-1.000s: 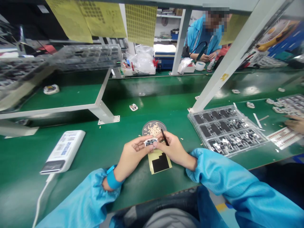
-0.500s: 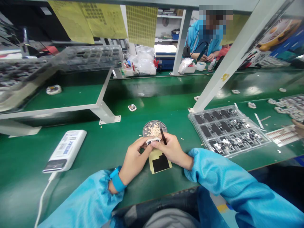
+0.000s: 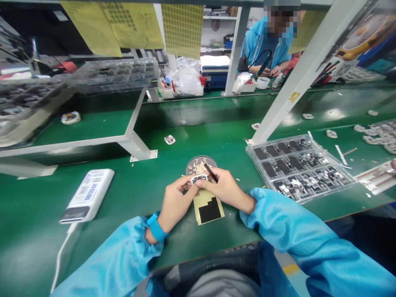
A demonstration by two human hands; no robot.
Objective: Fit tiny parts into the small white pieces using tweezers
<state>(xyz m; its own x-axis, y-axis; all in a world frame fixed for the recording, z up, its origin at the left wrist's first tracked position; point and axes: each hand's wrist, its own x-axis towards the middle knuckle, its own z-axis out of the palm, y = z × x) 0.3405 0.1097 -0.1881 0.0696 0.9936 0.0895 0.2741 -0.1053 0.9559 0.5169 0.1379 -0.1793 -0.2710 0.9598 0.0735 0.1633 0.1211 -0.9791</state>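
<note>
My left hand (image 3: 177,202) is closed on a small white electronic housing (image 3: 198,177) with dark and metallic parts inside. My right hand (image 3: 228,189) has its thumb against the near side of the same housing. A thin black stick-like tool (image 3: 210,172) is gripped in that hand, slanting up to the left; its exact kind cannot be made out. Just beyond the fingers lies a round dark perforated dish (image 3: 195,159) with small beige pieces (image 3: 198,166). Below the hands is a yellowish sheet (image 3: 197,214) bearing a black stepped patch (image 3: 210,211).
A clear compartment tray (image 3: 261,178) of black parts and small assemblies lies to the right. On the left is a white power bank (image 3: 88,192) with a cable. More white housings (image 3: 170,140) sit farther back. A slanted post (image 3: 278,103) rises ahead; a co-worker (image 3: 269,45) sits beyond.
The black tool has tipped from nearly upright to a stronger leftward slant. The housing has shifted slightly left and up in the fingers, its inside turned more toward me.
</note>
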